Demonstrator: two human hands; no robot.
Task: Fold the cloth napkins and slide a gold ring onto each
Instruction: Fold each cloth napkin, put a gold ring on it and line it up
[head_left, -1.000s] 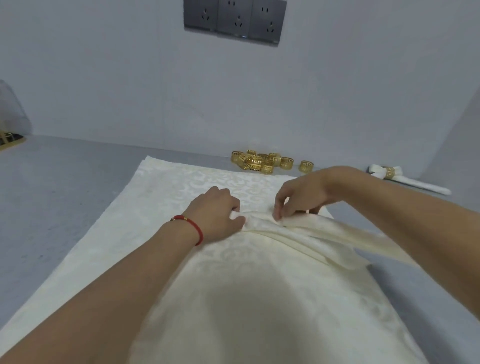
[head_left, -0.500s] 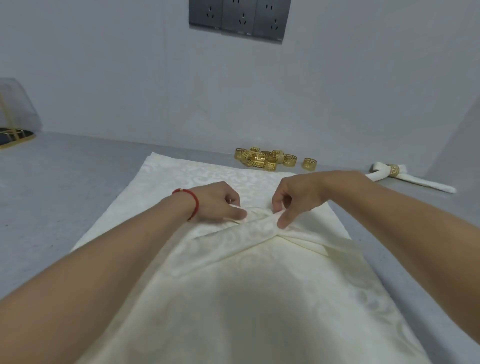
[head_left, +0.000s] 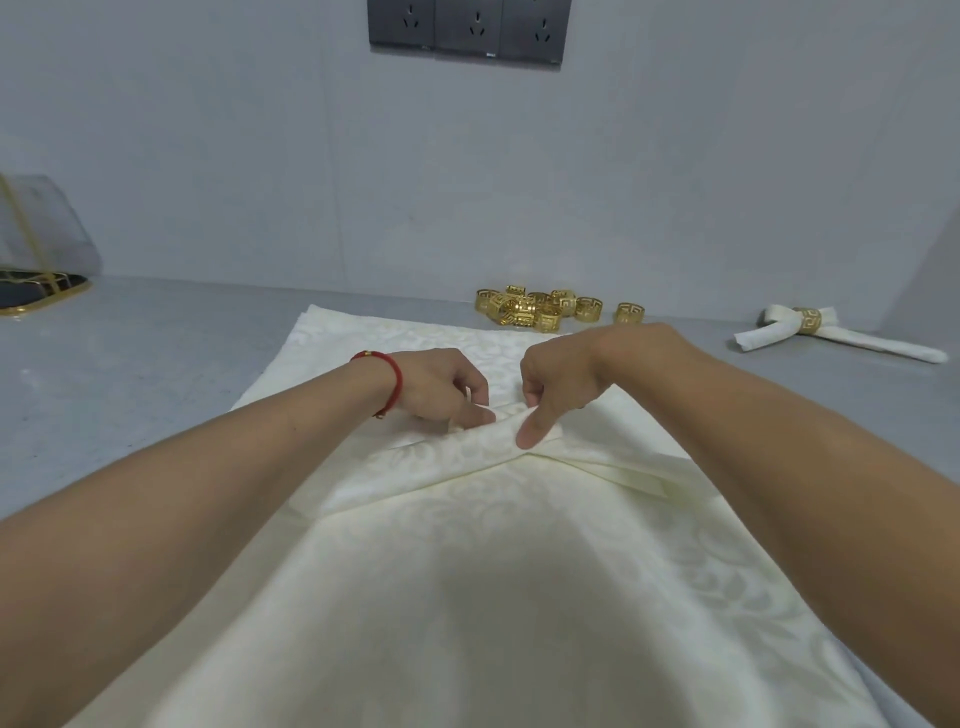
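Left hand: fingers curled, pinching the folded napkin.
Right hand: fingers curled, pinching the same fold.
Rings: heaped behind.

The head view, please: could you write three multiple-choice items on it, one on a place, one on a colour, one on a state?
1. Where are the loose rings?
A. by the far wall
B. on the left wrist
C. inside the cover

2. What colour is the bracelet?
A. blue
B. red
C. green

3. What is the right hand doing?
A. lying flat and open
B. holding a ring
C. pinching the napkin

Answers: 1 A, they sit past the cloth's far edge; 2 B, a red cord; 3 C, its fingers curl round the fold.
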